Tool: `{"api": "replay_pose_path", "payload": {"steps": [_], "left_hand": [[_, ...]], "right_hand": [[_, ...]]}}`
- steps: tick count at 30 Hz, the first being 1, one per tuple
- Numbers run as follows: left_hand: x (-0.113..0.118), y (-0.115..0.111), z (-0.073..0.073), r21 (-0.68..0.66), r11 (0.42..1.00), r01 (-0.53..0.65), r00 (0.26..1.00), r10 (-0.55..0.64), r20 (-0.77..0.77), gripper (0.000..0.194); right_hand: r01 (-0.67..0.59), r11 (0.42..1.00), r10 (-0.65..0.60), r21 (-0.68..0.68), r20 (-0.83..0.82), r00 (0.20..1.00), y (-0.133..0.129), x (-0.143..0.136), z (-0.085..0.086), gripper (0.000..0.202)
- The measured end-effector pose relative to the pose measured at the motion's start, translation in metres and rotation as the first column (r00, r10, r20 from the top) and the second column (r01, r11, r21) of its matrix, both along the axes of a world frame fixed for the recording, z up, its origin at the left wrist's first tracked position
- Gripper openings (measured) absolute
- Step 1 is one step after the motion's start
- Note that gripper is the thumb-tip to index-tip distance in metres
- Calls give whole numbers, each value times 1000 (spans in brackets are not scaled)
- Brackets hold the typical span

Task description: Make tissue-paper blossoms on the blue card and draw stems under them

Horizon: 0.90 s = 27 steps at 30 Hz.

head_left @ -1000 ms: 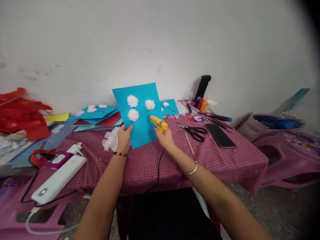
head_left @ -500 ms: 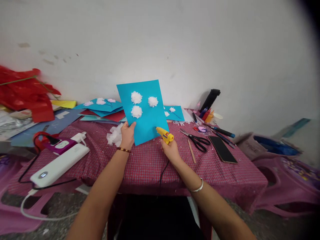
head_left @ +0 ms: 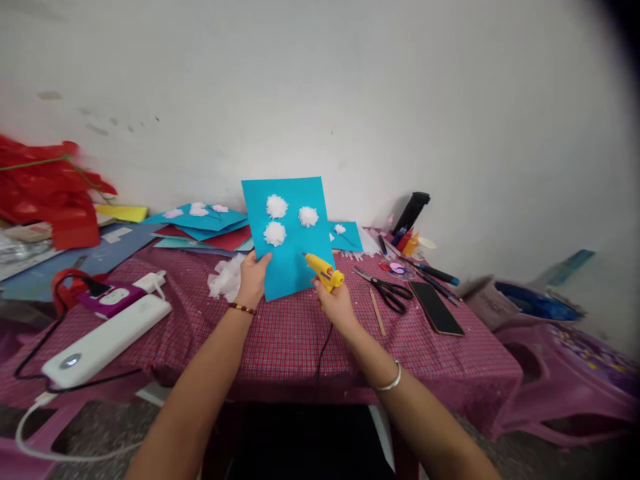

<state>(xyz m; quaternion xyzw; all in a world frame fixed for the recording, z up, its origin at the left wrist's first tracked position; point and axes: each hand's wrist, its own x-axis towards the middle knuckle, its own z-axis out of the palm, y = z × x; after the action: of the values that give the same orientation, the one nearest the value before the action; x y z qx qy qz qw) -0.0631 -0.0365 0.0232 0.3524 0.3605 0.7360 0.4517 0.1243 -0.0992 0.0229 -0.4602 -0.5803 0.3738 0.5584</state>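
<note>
My left hand (head_left: 253, 279) grips the lower left edge of a blue sheet of card (head_left: 295, 263), thumb on its front, holding it tilted up above the table. Three white ruffled paper flowers (head_left: 275, 233) sit on the card's upper half. In my right hand (head_left: 334, 301) is a yellow glue gun (head_left: 325, 271), its nozzle pointing up and left in front of the card's lower part. Whether the nozzle touches the card I cannot tell. The gun's black cord (head_left: 324, 350) hangs down from it. White crumpled tissue paper (head_left: 226, 277) lies beside my left hand.
Scissors (head_left: 390, 290), a wooden stick (head_left: 377, 311) and a phone (head_left: 436, 308) lie to the right on the checked tablecloth (head_left: 285, 347). A white power strip (head_left: 107, 341) with cables occupies the left. Stacked coloured cards (head_left: 200, 230) rest behind, near the wall.
The view has shifted slightly, so the card and flowers appear lower. The glue gun's nozzle has moved a little left across the card. Both hands keep their hold.
</note>
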Motion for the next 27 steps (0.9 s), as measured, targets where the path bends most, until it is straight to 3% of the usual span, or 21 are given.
{"api": "replay_pose_path", "payload": {"steps": [5, 11, 18, 27], "left_hand": [[6, -5, 4, -51, 990, 132, 991, -131, 24, 47], [9, -8, 6, -81, 981, 179, 984, -176, 43, 47], [9, -7, 2, -74, 987, 143, 989, -141, 39, 48], [5, -2, -2, -32, 999, 4, 999, -3, 38, 42]], "right_hand": [[-12, 1000, 13, 16, -43, 999, 4, -5, 16, 30], [-39, 999, 40, 29, -57, 998, 6, -11, 22, 31], [-22, 1000, 22, 16, -53, 998, 11, -21, 16, 32], [-21, 1000, 21, -9, 2, 1000, 8, -15, -1, 24]]}}
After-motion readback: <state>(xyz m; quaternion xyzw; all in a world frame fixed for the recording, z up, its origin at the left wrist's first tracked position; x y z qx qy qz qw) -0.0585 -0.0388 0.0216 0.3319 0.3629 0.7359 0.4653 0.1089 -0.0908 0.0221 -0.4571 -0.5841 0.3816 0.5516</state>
